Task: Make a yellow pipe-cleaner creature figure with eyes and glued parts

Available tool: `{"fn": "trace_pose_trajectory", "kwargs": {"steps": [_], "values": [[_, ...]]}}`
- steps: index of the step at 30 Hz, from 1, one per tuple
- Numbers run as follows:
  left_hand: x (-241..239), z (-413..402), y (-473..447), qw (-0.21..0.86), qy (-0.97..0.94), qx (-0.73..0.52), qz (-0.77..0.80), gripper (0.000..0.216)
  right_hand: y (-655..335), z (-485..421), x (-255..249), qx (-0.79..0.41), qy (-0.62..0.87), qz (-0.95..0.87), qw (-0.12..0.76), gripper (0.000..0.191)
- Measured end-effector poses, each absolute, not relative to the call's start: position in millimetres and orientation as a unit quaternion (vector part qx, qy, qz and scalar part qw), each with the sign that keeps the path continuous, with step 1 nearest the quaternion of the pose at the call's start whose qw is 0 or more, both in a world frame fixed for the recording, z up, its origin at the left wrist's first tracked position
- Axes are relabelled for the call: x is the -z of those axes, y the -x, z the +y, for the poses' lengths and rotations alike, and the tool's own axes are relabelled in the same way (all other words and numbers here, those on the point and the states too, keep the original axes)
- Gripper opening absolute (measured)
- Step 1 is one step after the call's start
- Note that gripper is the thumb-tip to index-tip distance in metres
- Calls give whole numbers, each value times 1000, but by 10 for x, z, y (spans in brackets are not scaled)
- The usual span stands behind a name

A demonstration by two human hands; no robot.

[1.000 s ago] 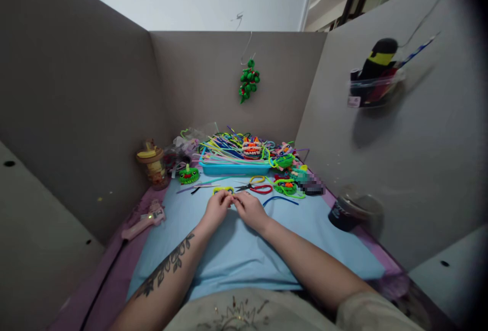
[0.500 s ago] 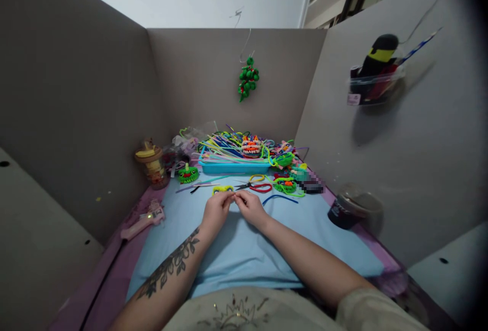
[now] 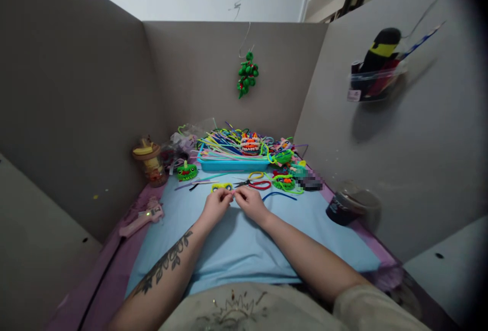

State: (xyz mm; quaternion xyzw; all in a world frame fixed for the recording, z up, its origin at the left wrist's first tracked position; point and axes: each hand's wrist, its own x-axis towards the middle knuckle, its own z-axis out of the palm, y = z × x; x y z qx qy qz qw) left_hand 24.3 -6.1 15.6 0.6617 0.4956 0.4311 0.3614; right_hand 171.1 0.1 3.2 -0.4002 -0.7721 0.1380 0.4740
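Observation:
My left hand [image 3: 216, 205] and my right hand [image 3: 249, 203] rest close together on the light blue mat [image 3: 236, 249]. The fingertips of both are pinched around a small piece that I cannot make out. Just beyond them lies a yellow-green pipe-cleaner piece [image 3: 222, 186]. Scissors with red handles [image 3: 254, 184] and a blue pipe cleaner [image 3: 278, 195] lie a little further right.
A blue tray [image 3: 232, 165] heaped with coloured pipe cleaners stands at the back. A pink glue gun [image 3: 142, 217] lies left, a small jar [image 3: 148, 160] behind it. A dark cup [image 3: 341, 210] sits right. Grey partition walls enclose the desk; a green ornament [image 3: 247, 74] hangs on the back wall.
Both hands keep pinching the same small piece with only slight finger movement. The view has tilted a little.

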Motion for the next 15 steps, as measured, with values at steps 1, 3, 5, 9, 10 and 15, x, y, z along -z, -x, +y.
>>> {"fn": "trace_pose_trajectory", "kwargs": {"steps": [1, 3, 5, 9, 10, 15], "values": [[-166, -66, -241, 359, -662, -428, 499, 21, -1713, 3, -18, -124, 399, -779, 467, 17], [-183, -74, -239, 352, -664, -423, 506, 20, -1714, 6, 2, -88, 399, -797, 445, 17], [-188, -77, -238, 347, -665, -420, 511, 18, -1714, 2, 7, -37, 403, -816, 412, 18], [-163, -69, -235, 392, -649, -423, 497, 19, -1712, -27, -24, 73, 399, -849, 339, 21], [-157, -67, -235, 413, -641, -426, 487, 21, -1712, -37, -34, 94, 397, -853, 326, 21], [-151, -68, -226, 509, -592, -440, 443, 30, -1718, -75, -36, 158, 383, -864, 286, 21]]}}
